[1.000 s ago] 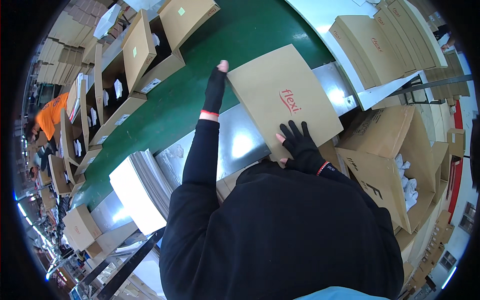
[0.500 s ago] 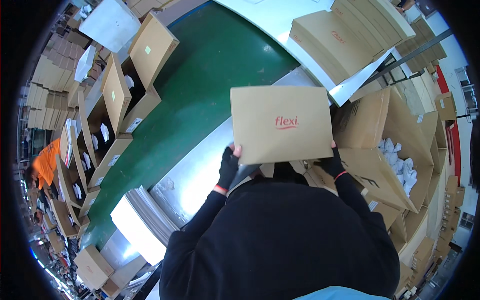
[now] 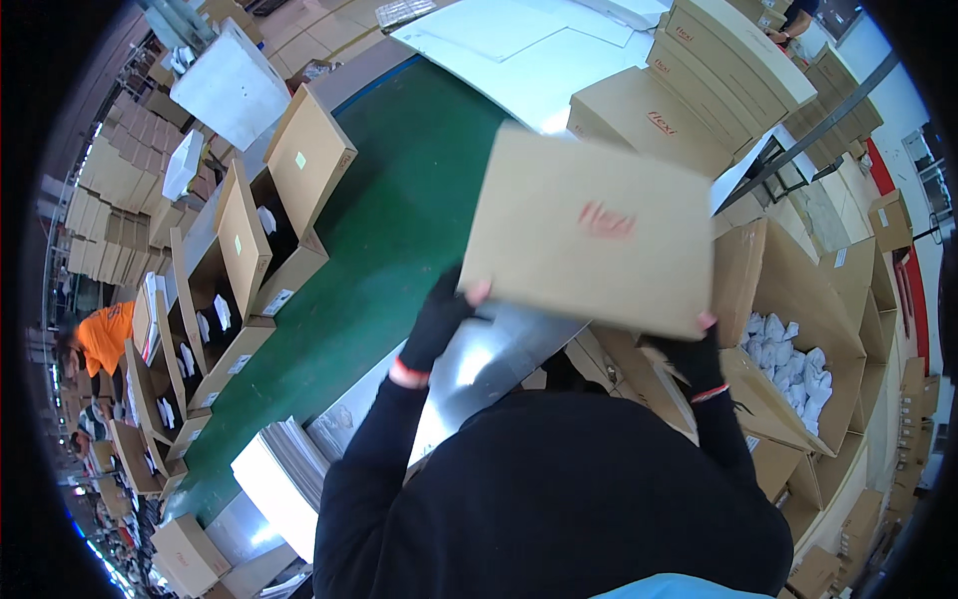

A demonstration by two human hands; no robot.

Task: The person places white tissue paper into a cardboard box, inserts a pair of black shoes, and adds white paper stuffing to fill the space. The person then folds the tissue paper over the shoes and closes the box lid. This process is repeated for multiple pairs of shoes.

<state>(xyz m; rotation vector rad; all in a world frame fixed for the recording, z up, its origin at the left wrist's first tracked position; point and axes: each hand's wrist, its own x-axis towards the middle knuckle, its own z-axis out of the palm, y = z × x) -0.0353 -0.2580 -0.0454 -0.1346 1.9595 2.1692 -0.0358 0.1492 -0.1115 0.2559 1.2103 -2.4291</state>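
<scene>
A closed brown cardboard box (image 3: 589,240) with red lettering on its face is held up in front of me, slightly blurred and tilted down to the right. My left hand (image 3: 445,317), in a black fingerless glove, grips its lower left corner with the thumb on top. At the lower right corner my right hand (image 3: 691,354), gloved alike, has its thumb over the edge; the other fingers are hidden under the box. Beyond it, several similar boxes (image 3: 689,130) are piled on a white table (image 3: 519,60).
Open boxes (image 3: 249,280) stand in a row along the green conveyor belt (image 3: 399,150). A stack of white sheets (image 3: 279,479) sits at its near side. On my right, a large open carton (image 3: 838,339) holds white wrapped items. A person in orange (image 3: 105,334) is far left.
Both hands have raised the box and carried it farther away and to the right. It has turned clockwise, from level to tilted.
</scene>
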